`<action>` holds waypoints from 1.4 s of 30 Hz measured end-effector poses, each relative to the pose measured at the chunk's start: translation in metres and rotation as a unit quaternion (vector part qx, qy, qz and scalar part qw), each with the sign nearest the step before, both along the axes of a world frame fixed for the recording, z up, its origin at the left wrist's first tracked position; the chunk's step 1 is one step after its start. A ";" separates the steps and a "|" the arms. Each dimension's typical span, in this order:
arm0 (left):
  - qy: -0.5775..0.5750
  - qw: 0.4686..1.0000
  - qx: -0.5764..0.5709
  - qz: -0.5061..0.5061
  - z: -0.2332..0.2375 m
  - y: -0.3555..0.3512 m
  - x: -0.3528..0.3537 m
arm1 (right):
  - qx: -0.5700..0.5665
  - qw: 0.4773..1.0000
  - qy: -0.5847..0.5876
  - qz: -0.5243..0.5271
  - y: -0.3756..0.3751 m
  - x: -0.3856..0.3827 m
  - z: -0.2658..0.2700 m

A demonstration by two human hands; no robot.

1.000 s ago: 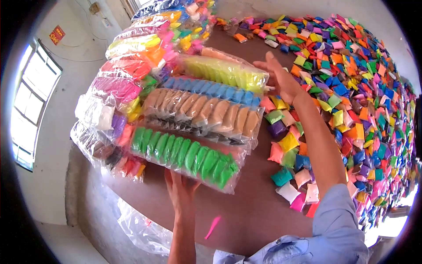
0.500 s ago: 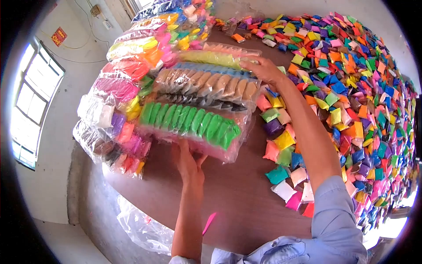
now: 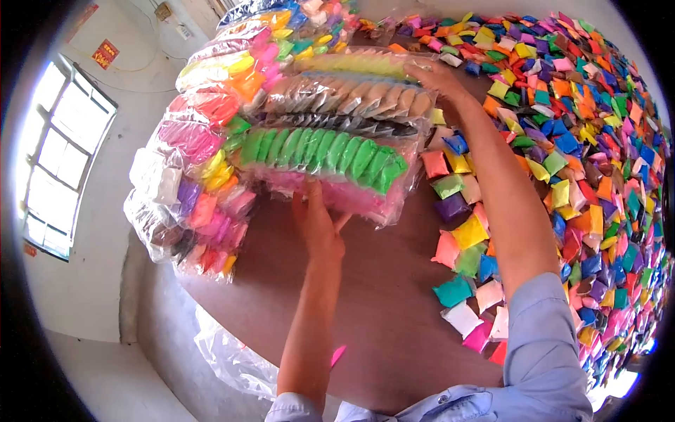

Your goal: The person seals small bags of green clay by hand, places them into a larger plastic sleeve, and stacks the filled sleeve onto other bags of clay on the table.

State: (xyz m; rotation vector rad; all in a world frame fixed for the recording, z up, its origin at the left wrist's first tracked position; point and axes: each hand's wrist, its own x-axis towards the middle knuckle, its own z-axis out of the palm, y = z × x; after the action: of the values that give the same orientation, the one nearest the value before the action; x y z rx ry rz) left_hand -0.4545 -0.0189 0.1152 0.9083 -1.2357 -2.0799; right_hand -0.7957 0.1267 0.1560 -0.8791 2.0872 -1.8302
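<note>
A large clear plastic bag of coloured packets is held between my two hands, tilted towards me. Its packets stand in rows: green, black, brown, yellow, with pink along the near side. My left hand supports the near side from below, its fingers partly hidden by the pink row. At the far right corner, my right hand grips the plastic beside the yellow row. The bag's left end touches or overlaps a stack of similar filled bags; exact contact is hard to tell.
A wide heap of loose coloured packets covers the right of the brown table. A small pink strip lies near the front edge. Clear plastic sheeting hangs below the table's left edge. A barred window is at left.
Both hands have carried the bag away from me, slightly up and right in view. The camera view has also shifted a little. The grip looks the same.
</note>
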 end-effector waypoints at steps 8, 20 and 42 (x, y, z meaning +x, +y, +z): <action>-0.016 1.000 -0.001 -0.007 -0.001 -0.005 0.001 | -0.023 0.976 -0.135 -0.169 0.025 0.015 0.015; -0.057 0.931 -0.353 0.073 0.016 -0.059 0.046 | 0.074 0.832 0.545 -0.071 0.022 0.235 0.073; -0.132 0.595 -0.792 0.019 0.060 -0.090 0.028 | 0.153 0.852 0.477 -0.154 0.052 0.335 0.063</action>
State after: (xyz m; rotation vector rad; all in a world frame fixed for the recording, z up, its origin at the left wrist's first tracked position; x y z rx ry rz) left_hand -0.4263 -0.1093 0.1749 0.2397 -2.3349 -0.1183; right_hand -0.4606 0.1782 0.2186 -1.6650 3.1354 -1.1599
